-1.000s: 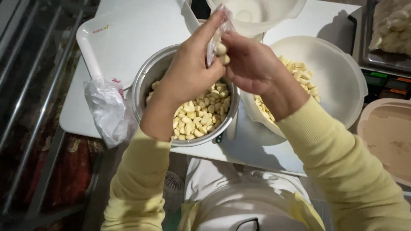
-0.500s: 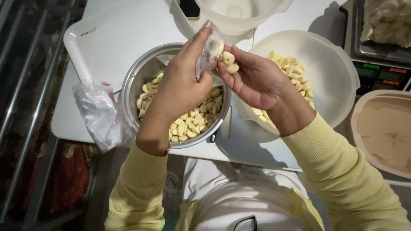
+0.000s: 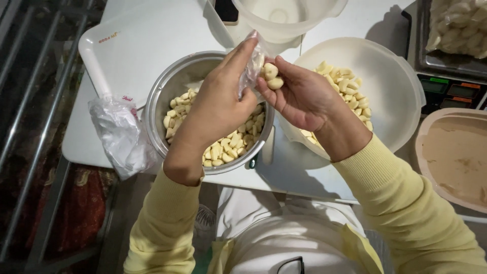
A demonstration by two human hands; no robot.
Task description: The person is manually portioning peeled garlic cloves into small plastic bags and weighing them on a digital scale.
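Note:
My left hand (image 3: 218,104) pinches a small clear plastic bag (image 3: 252,67) above a steel bowl (image 3: 162,96) half full of peeled garlic cloves (image 3: 228,147). My right hand (image 3: 299,96) is cupped beside it and holds two or three garlic cloves (image 3: 271,75) at the fingertips, right against the bag's mouth. Both hands hover over the gap between the steel bowl and a white plastic bowl (image 3: 390,81), which also holds peeled cloves (image 3: 347,86).
A white cutting board (image 3: 137,40) lies behind the steel bowl. A bunch of clear bags (image 3: 119,134) sits at the left table edge. A white tub (image 3: 284,18) stands at the back, a metal tray (image 3: 456,30) and a beige lid (image 3: 451,157) at the right.
Both hands stay together at the bag. The view has shifted slightly, and the cloves in my right hand sit closer to the bag's opening.

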